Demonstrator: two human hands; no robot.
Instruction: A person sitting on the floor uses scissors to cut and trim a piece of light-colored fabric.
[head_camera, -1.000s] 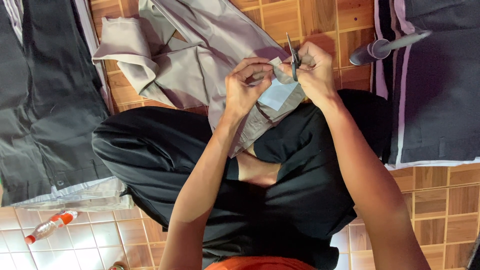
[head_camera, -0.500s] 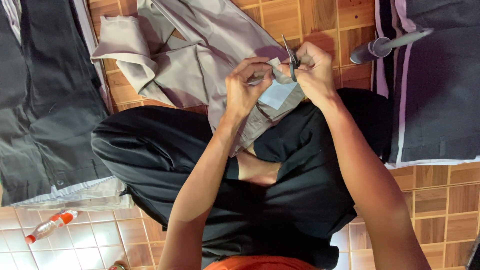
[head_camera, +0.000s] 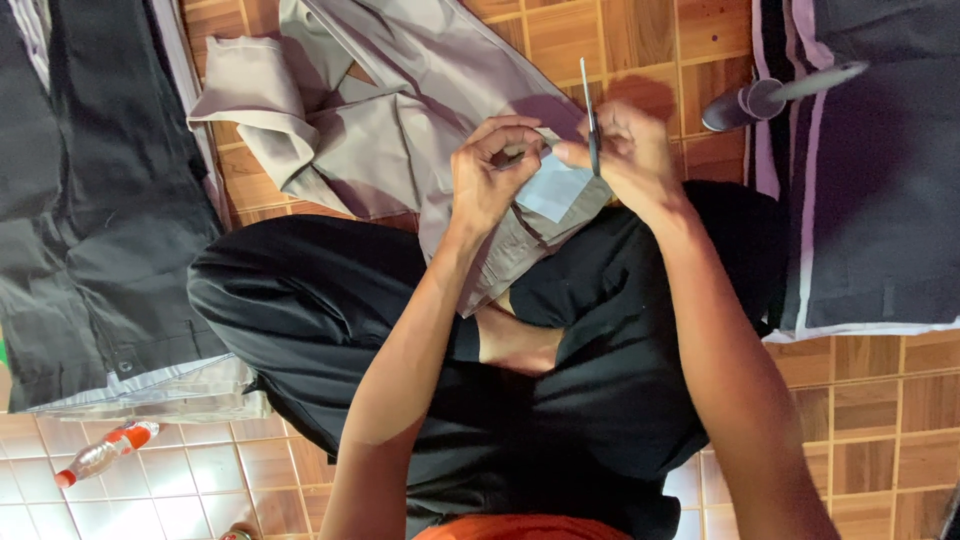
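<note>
A grey garment (head_camera: 400, 120) lies across my lap and spreads onto the tiled floor ahead. My left hand (head_camera: 490, 175) pinches a fold of it beside a white label (head_camera: 555, 190) sewn on the cloth. My right hand (head_camera: 630, 150) holds a small pair of thread snips (head_camera: 590, 115), blades pointing away from me, just above the label and close to my left fingertips. My crossed legs in black trousers (head_camera: 330, 310) fill the middle of the view.
A pile of dark garments (head_camera: 90, 200) lies on the left, and another dark pile with pale stripes (head_camera: 870, 170) on the right. A grey thread cone (head_camera: 765, 97) rests by the right pile. A plastic bottle with a red cap (head_camera: 100, 455) lies at the lower left.
The snips have tipped more upright and my right hand has shifted slightly. My left hand keeps its pinch on the cloth.
</note>
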